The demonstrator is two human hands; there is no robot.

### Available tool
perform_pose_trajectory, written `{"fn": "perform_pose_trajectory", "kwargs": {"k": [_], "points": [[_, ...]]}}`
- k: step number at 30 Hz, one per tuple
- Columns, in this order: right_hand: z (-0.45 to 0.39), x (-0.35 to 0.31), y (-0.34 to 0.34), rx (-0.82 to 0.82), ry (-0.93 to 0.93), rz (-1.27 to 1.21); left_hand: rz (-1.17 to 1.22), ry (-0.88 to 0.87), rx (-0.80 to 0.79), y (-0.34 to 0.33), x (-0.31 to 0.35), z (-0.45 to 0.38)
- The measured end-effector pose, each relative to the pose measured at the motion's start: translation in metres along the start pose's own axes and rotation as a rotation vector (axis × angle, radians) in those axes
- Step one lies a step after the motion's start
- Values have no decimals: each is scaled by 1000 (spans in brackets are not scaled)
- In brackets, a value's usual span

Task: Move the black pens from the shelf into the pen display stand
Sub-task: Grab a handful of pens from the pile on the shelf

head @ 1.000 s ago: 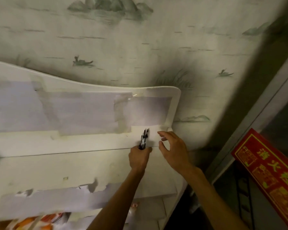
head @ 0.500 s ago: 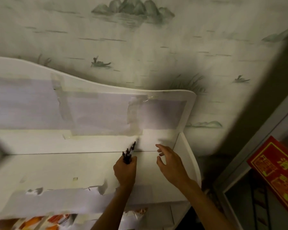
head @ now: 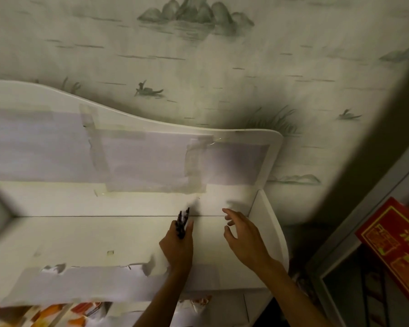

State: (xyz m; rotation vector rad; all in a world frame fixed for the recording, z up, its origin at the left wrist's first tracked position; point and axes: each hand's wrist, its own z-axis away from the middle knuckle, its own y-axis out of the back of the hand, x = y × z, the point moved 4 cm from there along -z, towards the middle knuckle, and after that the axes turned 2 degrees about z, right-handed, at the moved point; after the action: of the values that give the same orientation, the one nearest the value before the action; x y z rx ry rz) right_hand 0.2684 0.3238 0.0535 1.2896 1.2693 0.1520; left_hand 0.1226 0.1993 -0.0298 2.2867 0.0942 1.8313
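Left hand gripping black pens (a small bundle) over white shelf; right hand just right, fingers spread, empty.

Looks like a room in a home. Behind the left hand, a white shelf patched with tape against wallpaper printed with ink mountains and boats. Right of the right hand, a red box with gold characters.
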Motion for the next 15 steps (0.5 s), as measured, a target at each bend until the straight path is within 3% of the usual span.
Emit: {"fn": "perform_pose_trajectory", "kwargs": {"k": [2,6,15], "points": [[2,1,1,-5,2,-3,16,49,22,4,-6,5],[3,3,3,-5,-5,1,51,-17,18,5,13,0],[10,-3,5,-51,-5,-2,-136,11,-246,5,2,6]]}}
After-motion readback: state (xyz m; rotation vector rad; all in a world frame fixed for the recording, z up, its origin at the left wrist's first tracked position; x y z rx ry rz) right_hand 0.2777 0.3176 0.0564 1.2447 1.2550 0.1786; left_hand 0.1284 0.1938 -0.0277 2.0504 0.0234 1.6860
